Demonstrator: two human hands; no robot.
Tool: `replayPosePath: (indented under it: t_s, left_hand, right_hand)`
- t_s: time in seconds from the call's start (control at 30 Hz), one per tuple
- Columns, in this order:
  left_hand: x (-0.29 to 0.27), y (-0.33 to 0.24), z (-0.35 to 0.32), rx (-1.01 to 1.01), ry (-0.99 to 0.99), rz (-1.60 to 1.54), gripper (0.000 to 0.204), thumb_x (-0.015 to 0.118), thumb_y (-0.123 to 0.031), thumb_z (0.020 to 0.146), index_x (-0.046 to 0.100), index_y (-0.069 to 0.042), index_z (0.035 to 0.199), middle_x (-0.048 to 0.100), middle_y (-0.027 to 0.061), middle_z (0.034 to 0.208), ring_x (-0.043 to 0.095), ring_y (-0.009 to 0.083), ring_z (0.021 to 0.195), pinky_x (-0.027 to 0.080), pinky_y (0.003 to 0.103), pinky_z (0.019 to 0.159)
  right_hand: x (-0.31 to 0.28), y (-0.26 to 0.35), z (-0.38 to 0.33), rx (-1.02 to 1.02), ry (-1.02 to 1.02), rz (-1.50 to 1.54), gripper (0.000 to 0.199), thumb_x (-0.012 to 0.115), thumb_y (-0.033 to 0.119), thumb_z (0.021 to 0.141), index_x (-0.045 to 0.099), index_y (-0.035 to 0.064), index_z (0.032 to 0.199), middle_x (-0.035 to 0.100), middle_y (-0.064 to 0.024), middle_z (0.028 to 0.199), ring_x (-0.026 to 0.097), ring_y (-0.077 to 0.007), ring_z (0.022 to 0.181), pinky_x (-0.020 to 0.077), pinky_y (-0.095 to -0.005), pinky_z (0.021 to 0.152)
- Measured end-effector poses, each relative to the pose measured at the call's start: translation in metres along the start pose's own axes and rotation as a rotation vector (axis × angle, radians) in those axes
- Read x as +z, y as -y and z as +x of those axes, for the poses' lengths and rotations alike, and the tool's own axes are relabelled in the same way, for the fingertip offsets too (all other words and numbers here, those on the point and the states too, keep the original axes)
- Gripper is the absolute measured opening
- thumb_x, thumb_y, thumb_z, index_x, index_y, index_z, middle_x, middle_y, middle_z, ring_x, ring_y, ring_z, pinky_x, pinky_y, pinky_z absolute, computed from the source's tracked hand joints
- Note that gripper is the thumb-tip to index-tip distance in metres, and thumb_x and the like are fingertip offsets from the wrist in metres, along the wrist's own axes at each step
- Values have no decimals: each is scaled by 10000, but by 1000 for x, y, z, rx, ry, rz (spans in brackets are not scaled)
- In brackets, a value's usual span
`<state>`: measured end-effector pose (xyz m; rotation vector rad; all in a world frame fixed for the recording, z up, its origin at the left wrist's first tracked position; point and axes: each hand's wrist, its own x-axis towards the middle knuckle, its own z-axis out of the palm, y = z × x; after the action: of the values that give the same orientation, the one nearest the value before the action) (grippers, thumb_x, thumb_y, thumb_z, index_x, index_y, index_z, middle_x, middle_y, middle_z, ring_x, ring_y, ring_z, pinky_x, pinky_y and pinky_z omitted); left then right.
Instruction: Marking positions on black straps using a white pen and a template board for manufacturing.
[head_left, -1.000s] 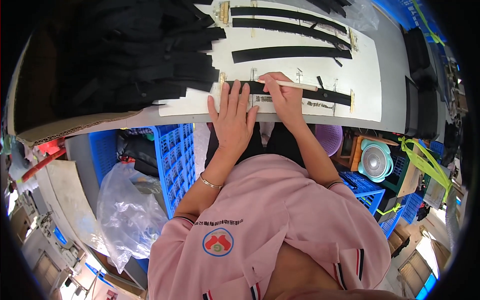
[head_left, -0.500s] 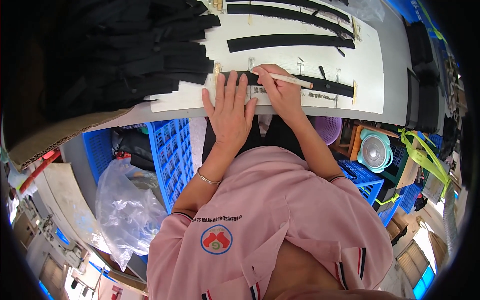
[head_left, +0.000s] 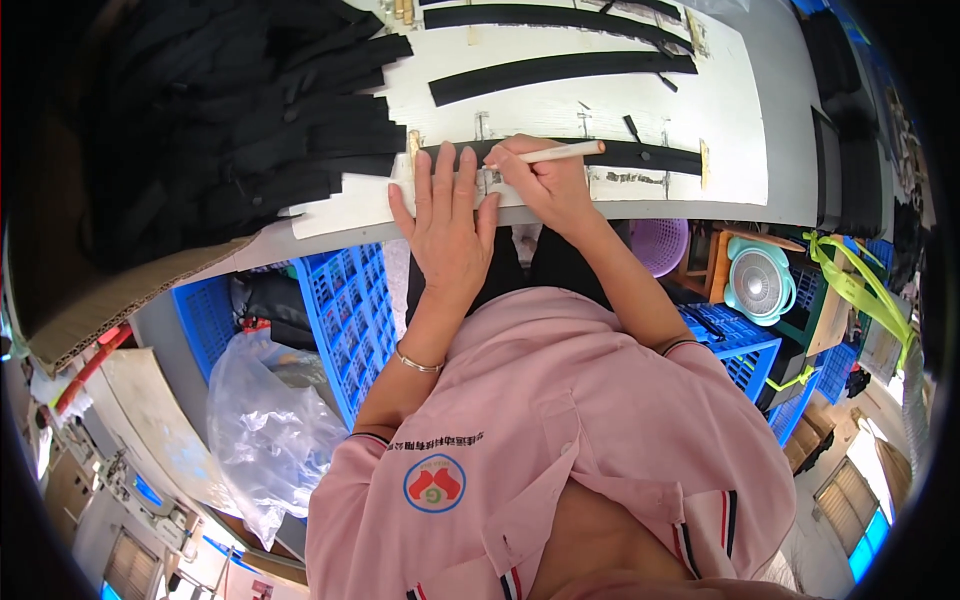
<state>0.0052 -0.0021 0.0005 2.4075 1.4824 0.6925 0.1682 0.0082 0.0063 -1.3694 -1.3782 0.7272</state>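
Left hand [head_left: 446, 232] lies flat and outstretched on a black strip [head_left: 620, 154]. Right hand [head_left: 552, 187] grips a pale pen [head_left: 568, 152].

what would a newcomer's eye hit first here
Probably the heap of flat black strips at upper left. At top centre, the left hand rests spread fingers across a long flat black strip on a white board, beside the right hand holding a slim whitish pen-like stick. A pink short-sleeved shirt fills lower centre.

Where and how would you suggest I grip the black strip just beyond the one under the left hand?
I'd pinch the black strip across its width at the left end, from the near side: it lies flat, with bare white board there.
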Motion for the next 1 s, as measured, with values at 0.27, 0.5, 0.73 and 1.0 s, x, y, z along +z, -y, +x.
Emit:
replayPosePath:
  t_s: [0.27,0.5,0.73,1.0]
  left_hand:
    - [2,1,-1,-1,-20,14,519,644,-306,987,566,-121,1465,508,70,1544,372,292,1498,86,526,1237]
    - [2,3,-1,15,-1,58,537,656,-320,974,567,-110,1460,499,94,1550,358,309,1504,82,550,1235]
    - [-1,0,0,-9,27,31,534,672,-287,968,566,-103,1458,492,102,1556,353,321,1505,66,547,1239]
    - [-5,-33,20,65,-30,-203,464,700,-204,945,623,-74,1384,542,127,1493,434,330,1429,211,503,1206]
  right_hand:
    - [-42,10,-12,171,-26,171,233,561,79,999,741,-33,901,673,-48,774,548,-73,661,419,-237,586]
    - [-83,-5,-18,148,-294,-132,217,583,95,1002,739,-31,919,639,-36,719,536,-74,637,413,-240,571]
    - [-81,-14,-18,105,-278,-162,230,585,116,1018,736,-39,939,610,-38,694,528,-81,625,410,-246,568]
    - [-81,-19,-18,65,-289,-202,184,620,109,984,723,-5,883,678,-72,723,610,-137,598,459,-286,552]
